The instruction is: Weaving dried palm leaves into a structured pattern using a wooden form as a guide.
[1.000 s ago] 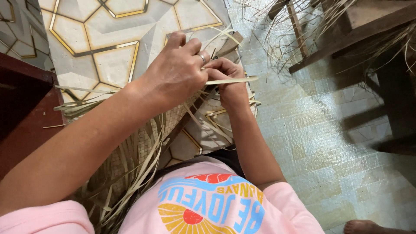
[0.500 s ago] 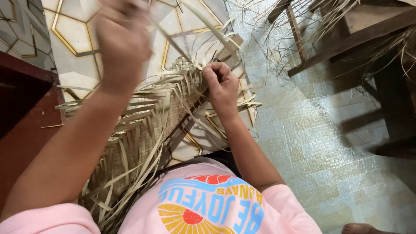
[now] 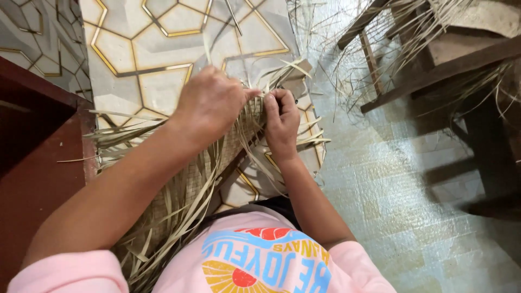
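Observation:
A half-woven mat of pale dry leaf strips (image 3: 179,179) lies in front of me, with loose strip ends sticking out along its edges. My left hand (image 3: 209,103) rests on the mat's far edge, fingers pinched on a strip end. My right hand (image 3: 282,122) is closed in a fist beside it, gripping strips at the same edge. The two hands nearly touch. My pink printed shirt (image 3: 260,255) fills the bottom of the view.
The mat lies on a board patterned with gold-lined hexagons (image 3: 146,54). A dark red wooden surface (image 3: 38,163) is at the left. A finished woven mat (image 3: 391,179) covers the floor at right, with a dark wooden bench (image 3: 439,59) and loose strips beyond.
My left hand, raised and pulling a strip half a second ago, has come back down onto the mat's edge beside my right hand. The right hand stayed at the edge.

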